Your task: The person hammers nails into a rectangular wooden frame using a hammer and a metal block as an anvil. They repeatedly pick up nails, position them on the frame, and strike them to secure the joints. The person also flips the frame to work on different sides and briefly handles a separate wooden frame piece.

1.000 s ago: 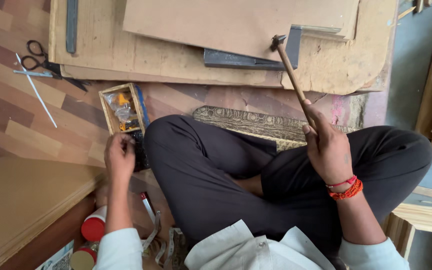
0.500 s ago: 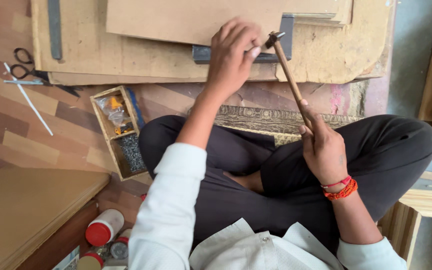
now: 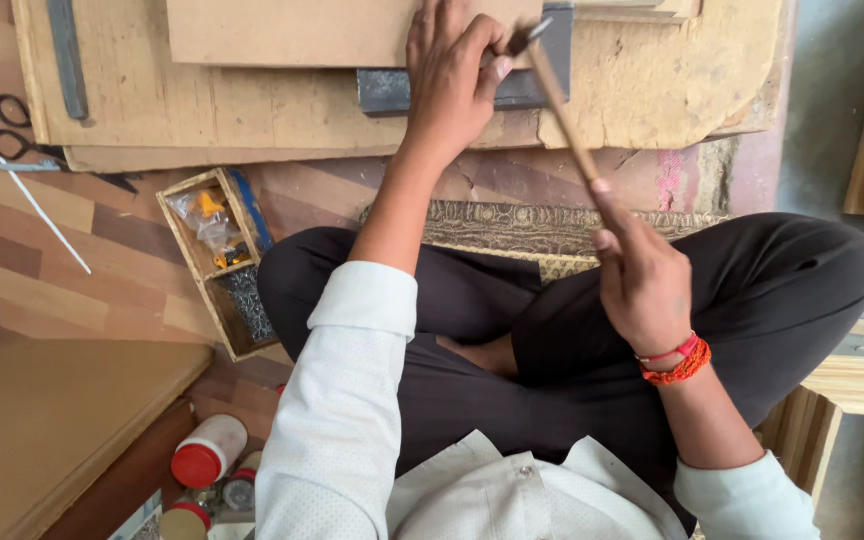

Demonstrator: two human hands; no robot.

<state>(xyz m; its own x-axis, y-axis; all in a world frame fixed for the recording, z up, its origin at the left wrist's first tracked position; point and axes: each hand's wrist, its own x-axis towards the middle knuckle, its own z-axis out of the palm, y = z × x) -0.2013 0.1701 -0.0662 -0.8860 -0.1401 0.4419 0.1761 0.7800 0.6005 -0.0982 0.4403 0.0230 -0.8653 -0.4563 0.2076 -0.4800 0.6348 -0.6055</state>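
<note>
Nearest us, our right hand [image 3: 644, 285] was closed around the handle of the hammer [image 3: 558, 108], above our crossed legs [image 3: 512, 310], the shaft slanting up and away to its head. Beyond, our left hand [image 3: 452, 75] reached out over the boards [image 3: 282, 105], fingers pinched together just beside the hammer head on something too small to tell. Off left lay a small box [image 3: 214, 262] and, farther, scissors [image 3: 14, 128].

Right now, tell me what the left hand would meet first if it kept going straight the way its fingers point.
Probably the pale brown wooden board: the left hand points away from the body, its fingers already lying over the board's near edge. Depth is unclear from above.
</note>
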